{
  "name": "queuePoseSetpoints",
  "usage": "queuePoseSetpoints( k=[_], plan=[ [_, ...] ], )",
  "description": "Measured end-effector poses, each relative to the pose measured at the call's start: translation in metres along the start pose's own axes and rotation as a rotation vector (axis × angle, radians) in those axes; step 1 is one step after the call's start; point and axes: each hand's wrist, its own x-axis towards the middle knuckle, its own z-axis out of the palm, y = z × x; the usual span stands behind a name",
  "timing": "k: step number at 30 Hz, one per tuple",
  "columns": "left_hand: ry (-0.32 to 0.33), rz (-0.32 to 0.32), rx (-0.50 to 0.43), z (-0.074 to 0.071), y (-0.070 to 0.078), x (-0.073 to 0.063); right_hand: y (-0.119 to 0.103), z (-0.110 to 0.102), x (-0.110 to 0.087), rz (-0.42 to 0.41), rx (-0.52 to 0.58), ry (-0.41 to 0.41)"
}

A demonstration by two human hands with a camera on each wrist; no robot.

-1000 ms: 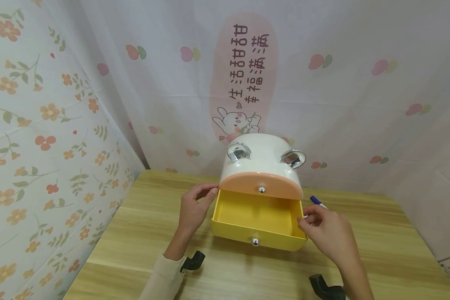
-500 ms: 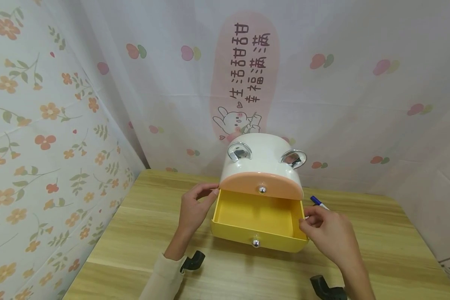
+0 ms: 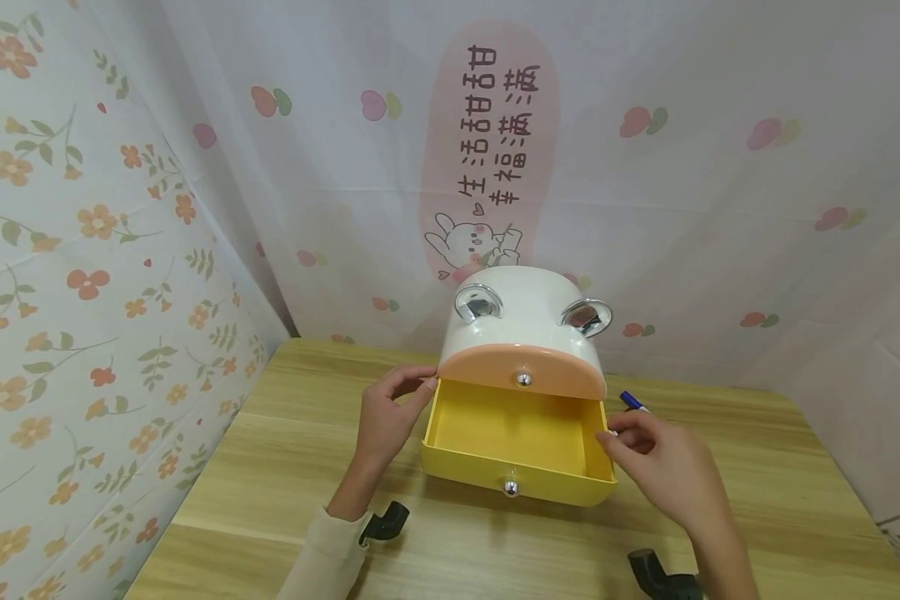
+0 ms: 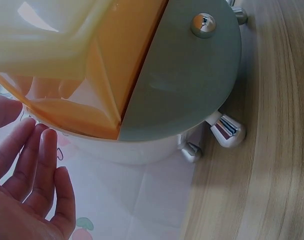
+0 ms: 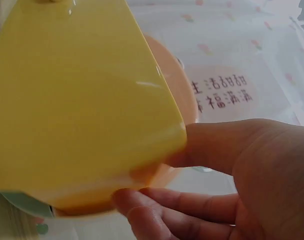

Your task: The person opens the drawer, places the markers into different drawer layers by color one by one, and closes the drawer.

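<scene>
A white rounded drawer box (image 3: 521, 292) with silver ear-like loops stands on the wooden table. Its peach upper drawer (image 3: 487, 367) is closed, and the yellow drawer (image 3: 480, 467) below it is pulled out, with nothing visible inside. My left hand (image 3: 387, 417) touches the box's left edge beside the yellow drawer; in the left wrist view its fingers (image 4: 44, 165) are spread and slightly bent. With thumb and fingers, my right hand (image 3: 667, 467) pinches the drawer's right side wall. In the right wrist view the drawer front hides part of the thumb.
A blue-capped marker (image 3: 633, 402) lies behind my right hand, partly hidden. The left wrist view shows a grey-green lower front (image 4: 187, 80) with a silver knob, and silver feet (image 4: 227, 132) under the box. Patterned curtains (image 3: 330, 167) hang behind and at the left.
My right hand has shifted slightly right, its thumb now nearer the drawer's rim, covering more of the marker. The left hand and drawer look nearly unchanged.
</scene>
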Motion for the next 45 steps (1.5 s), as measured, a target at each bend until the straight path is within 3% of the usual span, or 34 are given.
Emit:
queuePoseSetpoints(
  k=[14, 34, 45],
  plan=[
    [-0.001, 0.007, -0.001, 0.000, 0.000, -0.001, 0.047, -0.015, 0.010, -0.026, -0.017, 0.124],
    [0.002, 0.003, -0.020, 0.000, 0.000, 0.000, 0.131, -0.001, 0.027, 0.191, 0.121, 0.233],
    [-0.002, 0.004, -0.033, 0.000, 0.000, 0.000, 0.167, 0.006, 0.028, 0.295, 0.088, 0.240]
  ],
)
